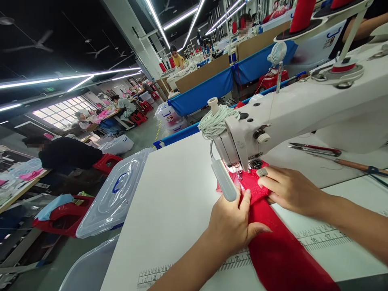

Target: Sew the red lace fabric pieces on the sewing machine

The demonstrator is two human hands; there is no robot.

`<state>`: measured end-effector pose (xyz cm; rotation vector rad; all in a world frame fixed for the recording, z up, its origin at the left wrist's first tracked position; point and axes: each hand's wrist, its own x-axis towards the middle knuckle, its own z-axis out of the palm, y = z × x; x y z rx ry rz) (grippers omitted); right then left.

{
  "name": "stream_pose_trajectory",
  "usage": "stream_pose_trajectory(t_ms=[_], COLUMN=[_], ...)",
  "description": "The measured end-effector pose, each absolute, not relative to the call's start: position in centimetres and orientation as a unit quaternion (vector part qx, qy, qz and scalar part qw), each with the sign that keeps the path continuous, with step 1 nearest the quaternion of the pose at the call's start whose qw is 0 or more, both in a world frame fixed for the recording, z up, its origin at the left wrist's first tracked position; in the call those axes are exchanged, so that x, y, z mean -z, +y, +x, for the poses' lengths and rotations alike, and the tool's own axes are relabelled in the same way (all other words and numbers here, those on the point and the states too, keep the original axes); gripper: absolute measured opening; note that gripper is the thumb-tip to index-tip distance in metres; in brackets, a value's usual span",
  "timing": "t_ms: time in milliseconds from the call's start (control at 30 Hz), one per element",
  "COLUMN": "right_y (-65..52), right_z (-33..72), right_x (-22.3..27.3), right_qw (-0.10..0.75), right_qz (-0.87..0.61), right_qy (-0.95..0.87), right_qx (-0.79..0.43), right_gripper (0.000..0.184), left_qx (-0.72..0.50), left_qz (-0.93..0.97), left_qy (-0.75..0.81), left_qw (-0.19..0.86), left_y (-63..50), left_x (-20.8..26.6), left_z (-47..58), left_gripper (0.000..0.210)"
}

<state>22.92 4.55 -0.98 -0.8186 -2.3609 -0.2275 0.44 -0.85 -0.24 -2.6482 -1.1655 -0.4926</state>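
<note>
A strip of red fabric (275, 246) with a lacy upper part runs from the table's front edge up under the presser foot (239, 174) of a white sewing machine (291, 109). My left hand (232, 222) lies on the fabric's left side, just before the foot, fingers stretched and thumb spread apart. A grey clip-on lamp (224, 180) partly covers its fingertips. To the right of the needle area, my right hand (287, 190) has its bent fingers closed on the fabric's right edge. Its thumb is mostly hidden.
Thread snips (318, 149) and a wooden-handled tool (357, 165) lie right of the machine head. Pale cord (216, 121) is coiled on top of it. A printed ruler (321, 238) crosses the white table (163, 202). Lidded plastic bins (118, 194) stand left; people work farther back.
</note>
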Motion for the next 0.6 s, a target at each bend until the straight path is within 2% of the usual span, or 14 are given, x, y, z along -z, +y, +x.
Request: stream_pose_trajectory(t_ms=[267, 600], right_y=[4.76, 5.10], right_z=[22.93, 22.75], right_x=[1.10, 1.14], right_qw=[0.309, 0.308], right_qz=[-0.314, -0.311], right_qy=[-0.894, -0.893], right_qx=[0.084, 0.103], right_gripper=[0.021, 0.021], left_qx=[0.175, 0.149], left_qz=[-0.890, -0.885], left_qy=[-0.401, -0.427], left_qw=[0.129, 0.113], left_y=[-0.70, -0.27], left_x=[0.34, 0.43], left_z=[0.68, 0.43], left_gripper=[0.092, 0.091])
